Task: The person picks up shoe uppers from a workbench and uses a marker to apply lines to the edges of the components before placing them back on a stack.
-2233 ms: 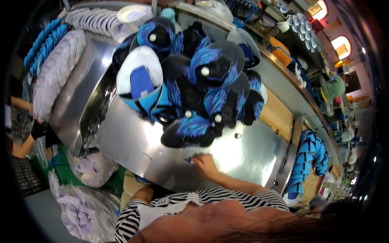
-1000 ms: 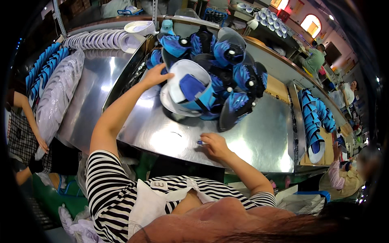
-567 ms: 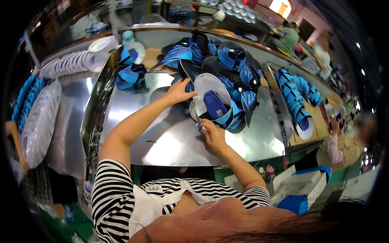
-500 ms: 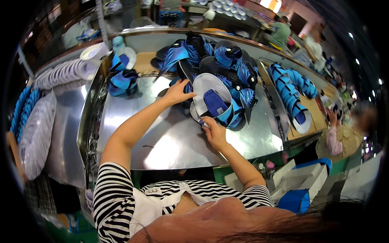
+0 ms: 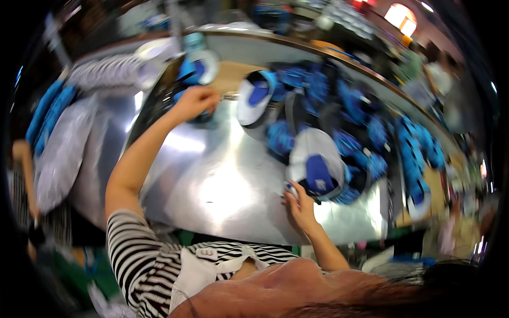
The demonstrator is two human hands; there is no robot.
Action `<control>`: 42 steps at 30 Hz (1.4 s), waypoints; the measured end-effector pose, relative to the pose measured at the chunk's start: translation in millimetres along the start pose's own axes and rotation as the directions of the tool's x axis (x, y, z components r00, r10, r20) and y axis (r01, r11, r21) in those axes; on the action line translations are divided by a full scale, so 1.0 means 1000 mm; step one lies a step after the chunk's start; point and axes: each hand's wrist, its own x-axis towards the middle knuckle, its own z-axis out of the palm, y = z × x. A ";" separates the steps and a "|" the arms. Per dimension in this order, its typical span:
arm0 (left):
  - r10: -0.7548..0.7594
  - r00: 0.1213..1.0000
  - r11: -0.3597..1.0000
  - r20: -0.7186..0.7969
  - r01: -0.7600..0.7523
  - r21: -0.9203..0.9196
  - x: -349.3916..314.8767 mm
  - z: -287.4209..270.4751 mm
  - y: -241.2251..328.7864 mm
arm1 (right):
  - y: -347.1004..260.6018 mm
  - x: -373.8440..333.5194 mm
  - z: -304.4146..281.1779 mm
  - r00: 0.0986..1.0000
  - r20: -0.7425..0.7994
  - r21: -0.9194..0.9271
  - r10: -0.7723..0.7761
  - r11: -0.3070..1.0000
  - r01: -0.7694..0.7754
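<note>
On our shiny silver metal table (image 5: pixel 185 212) sits a heap of blue-and-black fabric caps (image 5: pixel 347 143). An oval white-lined cap (image 5: pixel 316 163), blue-panelled, lies just beyond our right hand (image 5: pixel 303 209) — the nearer — long axis slanting toward us. Our left hand (image 5: pixel 193 102) curls well leftward; whether around anything, we cannot tell. The right pinches a small, blurred blue-white object (image 5: pixel 290 188).

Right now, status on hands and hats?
Left hand curled near blue hats, contents unclear. Right hand gripping small item beside white-brimmed hat. Hat pile beyond.
</note>
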 end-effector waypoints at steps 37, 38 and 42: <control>0.452 0.736 0.636 -0.504 0.130 0.760 -0.165 0.017 0.068 | -0.007 0.011 0.040 0.987 0.141 0.702 0.073 0.696 -0.152; 0.399 0.802 0.612 -0.445 0.128 0.780 -0.202 0.026 0.079 | -0.007 0.010 0.041 0.985 0.153 0.727 0.077 0.667 -0.165; 0.236 0.972 0.455 -0.001 -0.110 0.884 -0.290 0.103 0.100 | -0.014 0.006 0.048 0.994 0.058 0.704 0.096 0.702 -0.109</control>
